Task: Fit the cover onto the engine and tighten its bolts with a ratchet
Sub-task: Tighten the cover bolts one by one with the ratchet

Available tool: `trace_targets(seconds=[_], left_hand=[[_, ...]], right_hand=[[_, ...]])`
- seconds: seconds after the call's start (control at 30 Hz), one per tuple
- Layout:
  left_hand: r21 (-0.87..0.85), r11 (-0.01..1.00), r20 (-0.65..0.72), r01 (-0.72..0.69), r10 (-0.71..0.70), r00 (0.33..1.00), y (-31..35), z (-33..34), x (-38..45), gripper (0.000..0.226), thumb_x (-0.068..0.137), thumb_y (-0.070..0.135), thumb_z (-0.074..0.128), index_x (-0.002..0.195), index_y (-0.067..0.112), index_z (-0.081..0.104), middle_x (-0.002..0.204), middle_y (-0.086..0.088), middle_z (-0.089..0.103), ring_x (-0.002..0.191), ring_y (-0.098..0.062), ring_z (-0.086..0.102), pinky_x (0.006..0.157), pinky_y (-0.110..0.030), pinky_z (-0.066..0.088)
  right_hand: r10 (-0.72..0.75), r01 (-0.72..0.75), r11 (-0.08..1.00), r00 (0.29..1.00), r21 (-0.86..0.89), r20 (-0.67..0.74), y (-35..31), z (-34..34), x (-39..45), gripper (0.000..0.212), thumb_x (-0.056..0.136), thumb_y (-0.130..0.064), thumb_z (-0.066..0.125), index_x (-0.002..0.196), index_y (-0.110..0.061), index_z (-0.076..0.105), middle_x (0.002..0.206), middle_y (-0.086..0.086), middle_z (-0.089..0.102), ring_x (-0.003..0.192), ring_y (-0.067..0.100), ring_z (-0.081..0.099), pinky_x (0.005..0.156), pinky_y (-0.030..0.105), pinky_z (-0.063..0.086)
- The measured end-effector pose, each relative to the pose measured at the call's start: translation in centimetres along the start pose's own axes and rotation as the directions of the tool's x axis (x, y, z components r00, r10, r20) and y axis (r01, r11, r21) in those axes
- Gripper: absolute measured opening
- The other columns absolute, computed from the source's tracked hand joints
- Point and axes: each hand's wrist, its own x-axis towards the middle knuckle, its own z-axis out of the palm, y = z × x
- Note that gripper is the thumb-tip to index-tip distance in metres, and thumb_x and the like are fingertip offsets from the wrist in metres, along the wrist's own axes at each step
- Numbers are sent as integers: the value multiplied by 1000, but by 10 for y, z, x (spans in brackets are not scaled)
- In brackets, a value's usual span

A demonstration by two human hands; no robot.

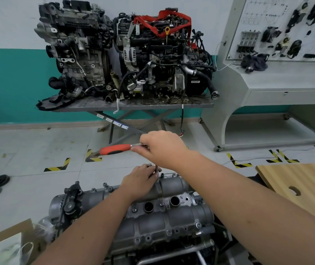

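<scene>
Right hand (162,148) grips the ratchet (114,149) (red-handled); left hand (139,181) pinches its extension (156,170) above the cover (153,224).

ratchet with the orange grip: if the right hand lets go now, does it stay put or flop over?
Probably flops. The ratchet juts out sideways from the right hand, so its orange handle overhangs the cover unsupported. It looks rigid, likely metal under the grip, so fairly heavy for its size. The left hand steadies the extension below; that might keep it from toppling.
</scene>
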Motion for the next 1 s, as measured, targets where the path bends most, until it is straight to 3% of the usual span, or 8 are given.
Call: trace_targets(seconds=[0.13, 0.27, 0.4, 0.53, 0.73, 0.9, 1.0], left_hand=[[26, 1000, 1, -8, 8, 1000, 2, -3, -1, 30, 104, 48, 34, 127, 43, 53, 136, 13, 48, 126, -16, 43, 95, -43, 44], [7, 1000, 14, -16, 16, 1000, 2, -3, 0, 32, 104, 48, 35, 128, 43, 55, 137, 13, 49, 127, -16, 44, 99, -46, 45], [-25, 1000, 15, -6, 6, 1000, 2, -4, -1, 32, 103, 51, 35, 129, 49, 53, 136, 18, 48, 130, -12, 40, 98, -41, 43], [-34, 999, 40, -2, 3, 999, 4, -8, -4, 40, 97, 59, 42, 136, 49, 48, 141, 17, 47, 133, -12, 38, 103, -43, 41], [-280, 960, -4, 11, -13, 1000, 2, -14, -9, 43, 90, 59, 58, 127, 37, 60, 121, 16, 59, 112, -7, 55, 102, -41, 45], [-323, 946, -10, 9, -13, 1000, 3, -16, -15, 35, 90, 55, 62, 122, 40, 62, 115, 18, 63, 105, -3, 58, 96, -33, 48], [-404, 914, -30, -35, 25, 999, 7, -15, -15, 23, 92, 45, 64, 113, 35, 66, 102, 11, 67, 96, -9, 63, 85, -28, 50]], right_hand=[[-139, 136, 989, 989, 58, 51, 7, -5, -5, 39, 97, -59, 45, 79, -25, 51, 74, -10, 37, 67, 17, 40, 58, 30, 29], [-250, 254, 966, 965, -45, 78, 12, -10, -4, 44, 98, -59, 42, 86, -21, 59, 82, -8, 41, 74, 16, 39, 59, 29, 29], [-9, 5, 999, 995, 42, 101, 6, -7, 2, 47, 95, -67, 39, 73, -26, 48, 71, -9, 49, 69, 17, 52, 52, 28, 28], [106, -155, 959, 972, 238, 208, 7, -14, 8, 51, 87, -72, 48, 73, -23, 56, 62, -7, 55, 57, 7, 51, 49, 28, 33], [122, -308, 727, 938, 614, 325, 13, -14, 0, 27, 91, -56, 56, 83, -33, 65, 70, -5, 71, 56, -2, 58, 58, 25, 42], [252, -384, 261, 913, 886, 321, 4, 4, -9, 9, 78, -23, 65, 71, -25, 61, 58, -5, 54, 57, 12, 53, 62, 28, 42], [396, -448, 263, 858, 855, 328, -6, 5, -4, 10, 64, -19, 58, 59, -26, 52, 55, -9, 52, 56, 12, 51, 58, 30, 40]])
